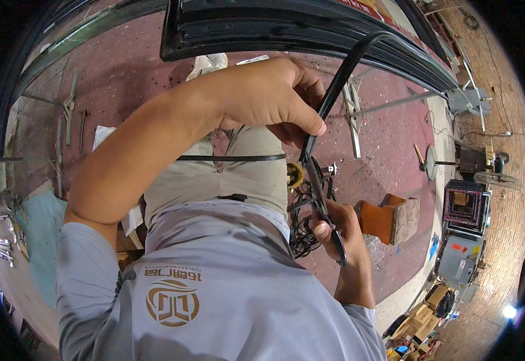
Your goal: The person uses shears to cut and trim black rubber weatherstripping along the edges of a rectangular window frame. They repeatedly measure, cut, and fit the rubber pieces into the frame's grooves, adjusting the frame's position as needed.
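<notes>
My left hand (274, 99) reaches across in front of me and pinches a black rubber sealing strip (336, 84) near its lower end. From there the strip rises and bends away to the upper right, along a dark frame (244, 30). In my right hand (344, 219) is a pair of dark scissors (315, 183), with blades pointing up at the strip's end, just below my left fingertips. Whether the blades are parted or closed on the strip is hard to make out. Part of my left fingers is hidden behind the hand.
Below the frame, metal stand legs (354, 117) reach the reddish floor (395, 138). A wooden block (390, 218) stands right of my right hand, near a tangle of black strip (301, 225) and a yellow roll (295, 175). A hammer (419, 157) and boxes (422, 319) are farther right.
</notes>
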The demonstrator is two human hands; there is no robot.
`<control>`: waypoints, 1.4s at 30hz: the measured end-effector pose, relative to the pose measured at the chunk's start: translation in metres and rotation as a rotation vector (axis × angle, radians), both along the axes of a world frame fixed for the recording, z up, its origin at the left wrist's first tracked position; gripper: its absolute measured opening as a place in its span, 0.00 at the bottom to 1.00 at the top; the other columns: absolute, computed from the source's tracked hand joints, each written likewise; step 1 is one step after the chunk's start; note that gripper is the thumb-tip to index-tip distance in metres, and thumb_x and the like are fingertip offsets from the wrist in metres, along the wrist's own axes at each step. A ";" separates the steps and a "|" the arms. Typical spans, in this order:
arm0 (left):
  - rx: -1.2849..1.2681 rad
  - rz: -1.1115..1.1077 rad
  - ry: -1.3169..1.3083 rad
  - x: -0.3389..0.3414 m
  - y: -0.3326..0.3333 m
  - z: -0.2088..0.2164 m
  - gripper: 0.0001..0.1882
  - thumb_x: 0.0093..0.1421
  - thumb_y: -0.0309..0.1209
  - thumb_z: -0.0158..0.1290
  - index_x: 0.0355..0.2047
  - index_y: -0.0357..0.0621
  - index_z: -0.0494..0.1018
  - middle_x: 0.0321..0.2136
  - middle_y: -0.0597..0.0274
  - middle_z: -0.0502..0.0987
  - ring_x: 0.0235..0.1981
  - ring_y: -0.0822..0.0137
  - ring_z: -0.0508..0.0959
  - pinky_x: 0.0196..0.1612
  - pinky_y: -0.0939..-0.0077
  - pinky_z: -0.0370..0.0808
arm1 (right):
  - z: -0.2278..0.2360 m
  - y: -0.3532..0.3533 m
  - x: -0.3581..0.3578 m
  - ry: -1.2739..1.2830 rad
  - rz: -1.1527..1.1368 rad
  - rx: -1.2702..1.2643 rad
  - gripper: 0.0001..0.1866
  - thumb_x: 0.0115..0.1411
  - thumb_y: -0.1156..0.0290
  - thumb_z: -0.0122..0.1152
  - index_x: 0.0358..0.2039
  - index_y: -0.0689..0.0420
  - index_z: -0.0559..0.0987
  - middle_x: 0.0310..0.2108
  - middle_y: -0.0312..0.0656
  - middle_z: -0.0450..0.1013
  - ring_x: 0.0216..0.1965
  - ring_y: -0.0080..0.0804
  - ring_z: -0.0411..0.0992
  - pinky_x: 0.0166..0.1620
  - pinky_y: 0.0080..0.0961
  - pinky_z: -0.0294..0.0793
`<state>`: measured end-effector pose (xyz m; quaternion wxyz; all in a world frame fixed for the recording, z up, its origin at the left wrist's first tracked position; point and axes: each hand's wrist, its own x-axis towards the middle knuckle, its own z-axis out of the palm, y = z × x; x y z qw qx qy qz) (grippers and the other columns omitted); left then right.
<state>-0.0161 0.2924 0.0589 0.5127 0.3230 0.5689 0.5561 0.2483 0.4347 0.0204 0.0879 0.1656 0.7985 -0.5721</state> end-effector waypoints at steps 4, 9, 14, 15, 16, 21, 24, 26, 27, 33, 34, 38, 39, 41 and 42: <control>-0.006 -0.033 0.004 -0.001 0.000 0.000 0.14 0.55 0.30 0.66 0.38 0.39 0.74 0.30 0.65 0.77 0.27 0.73 0.80 0.33 0.78 0.81 | 0.000 -0.002 -0.001 0.010 -0.020 0.004 0.36 0.55 0.35 0.66 0.27 0.64 0.76 0.20 0.40 0.70 0.25 0.25 0.66 0.29 0.28 0.67; -0.009 -0.013 0.004 0.000 0.000 -0.002 0.14 0.55 0.30 0.66 0.38 0.39 0.74 0.30 0.66 0.77 0.28 0.73 0.80 0.34 0.78 0.81 | -0.001 -0.001 0.000 0.006 -0.007 0.047 0.37 0.54 0.34 0.66 0.26 0.63 0.75 0.20 0.39 0.70 0.25 0.26 0.66 0.29 0.28 0.66; -0.010 -0.006 -0.009 0.001 -0.001 0.001 0.14 0.55 0.30 0.66 0.39 0.39 0.74 0.30 0.66 0.77 0.29 0.74 0.80 0.34 0.78 0.81 | -0.001 -0.001 -0.001 0.009 -0.019 0.003 0.37 0.54 0.34 0.66 0.26 0.63 0.74 0.19 0.38 0.68 0.24 0.25 0.65 0.28 0.27 0.64; -0.012 -0.003 -0.006 0.001 0.000 0.001 0.14 0.55 0.29 0.66 0.38 0.39 0.74 0.30 0.66 0.77 0.29 0.74 0.80 0.35 0.78 0.81 | 0.001 -0.005 -0.003 0.020 -0.039 -0.006 0.36 0.54 0.34 0.67 0.25 0.62 0.74 0.19 0.37 0.67 0.24 0.24 0.64 0.27 0.28 0.63; -0.013 0.000 -0.003 0.001 0.000 0.000 0.14 0.55 0.29 0.66 0.38 0.39 0.74 0.30 0.66 0.77 0.29 0.74 0.79 0.35 0.78 0.81 | 0.002 -0.006 -0.004 0.032 -0.060 -0.014 0.36 0.54 0.35 0.67 0.24 0.62 0.73 0.18 0.37 0.66 0.23 0.24 0.63 0.26 0.28 0.62; -0.005 0.006 0.004 0.000 0.001 -0.006 0.13 0.55 0.29 0.66 0.37 0.40 0.74 0.30 0.66 0.77 0.30 0.74 0.80 0.35 0.78 0.81 | -0.010 0.002 0.002 0.023 -0.029 0.068 0.34 0.54 0.38 0.70 0.21 0.60 0.70 0.16 0.33 0.61 0.21 0.23 0.58 0.23 0.28 0.55; -0.002 0.027 -0.003 0.002 0.001 -0.005 0.13 0.55 0.29 0.66 0.37 0.39 0.74 0.30 0.66 0.78 0.30 0.73 0.80 0.36 0.78 0.81 | -0.009 0.000 0.004 0.003 -0.070 0.066 0.34 0.53 0.40 0.72 0.20 0.60 0.69 0.16 0.32 0.59 0.21 0.22 0.56 0.22 0.28 0.53; -0.007 0.029 -0.003 0.002 0.001 -0.004 0.13 0.55 0.29 0.66 0.37 0.39 0.74 0.30 0.66 0.78 0.30 0.73 0.80 0.36 0.78 0.81 | -0.007 -0.002 0.002 -0.003 -0.089 0.049 0.35 0.53 0.39 0.71 0.20 0.61 0.69 0.16 0.33 0.59 0.21 0.23 0.55 0.23 0.28 0.52; -0.014 0.022 0.001 0.002 0.001 -0.004 0.13 0.55 0.29 0.66 0.37 0.39 0.74 0.31 0.65 0.78 0.30 0.73 0.80 0.36 0.77 0.81 | -0.006 -0.003 0.001 -0.001 -0.088 0.028 0.36 0.53 0.38 0.70 0.21 0.61 0.69 0.16 0.33 0.58 0.21 0.23 0.55 0.23 0.29 0.52; -0.025 -0.004 -0.015 0.003 0.000 -0.001 0.14 0.55 0.29 0.66 0.38 0.38 0.74 0.31 0.65 0.78 0.31 0.73 0.80 0.37 0.77 0.81 | -0.010 0.012 0.002 -0.035 0.035 0.152 0.46 0.45 0.18 0.58 0.22 0.59 0.71 0.19 0.32 0.62 0.23 0.24 0.61 0.26 0.27 0.58; -0.025 -0.008 -0.018 0.003 0.000 -0.001 0.14 0.55 0.30 0.66 0.38 0.38 0.74 0.31 0.65 0.78 0.31 0.73 0.80 0.37 0.77 0.81 | -0.009 0.012 0.002 -0.037 0.043 0.154 0.47 0.45 0.17 0.57 0.22 0.59 0.71 0.19 0.32 0.62 0.23 0.24 0.61 0.26 0.27 0.58; -0.022 -0.013 -0.008 0.003 -0.001 -0.001 0.14 0.55 0.30 0.66 0.38 0.38 0.75 0.31 0.65 0.77 0.31 0.73 0.80 0.37 0.77 0.81 | -0.007 0.012 0.000 -0.034 0.046 0.132 0.47 0.44 0.17 0.57 0.22 0.59 0.72 0.19 0.31 0.62 0.22 0.25 0.61 0.26 0.27 0.58; -0.024 -0.020 -0.002 0.003 0.000 -0.002 0.14 0.55 0.30 0.66 0.38 0.38 0.74 0.31 0.65 0.77 0.31 0.73 0.80 0.37 0.77 0.81 | -0.008 0.012 0.000 -0.032 0.048 0.134 0.47 0.44 0.17 0.57 0.23 0.59 0.72 0.19 0.31 0.62 0.22 0.25 0.61 0.26 0.27 0.57; -0.025 -0.030 -0.002 0.002 0.002 -0.003 0.14 0.55 0.29 0.66 0.38 0.38 0.74 0.31 0.65 0.77 0.31 0.73 0.80 0.37 0.77 0.81 | -0.009 0.012 0.001 -0.034 0.038 0.121 0.48 0.44 0.17 0.57 0.23 0.59 0.72 0.19 0.31 0.62 0.22 0.25 0.61 0.26 0.27 0.57; -0.023 -0.033 -0.008 0.002 0.002 -0.004 0.14 0.55 0.29 0.66 0.38 0.37 0.74 0.31 0.65 0.77 0.31 0.73 0.79 0.37 0.77 0.81 | -0.007 0.010 0.000 -0.040 0.027 0.107 0.48 0.44 0.16 0.57 0.23 0.59 0.72 0.19 0.31 0.62 0.21 0.25 0.61 0.26 0.27 0.57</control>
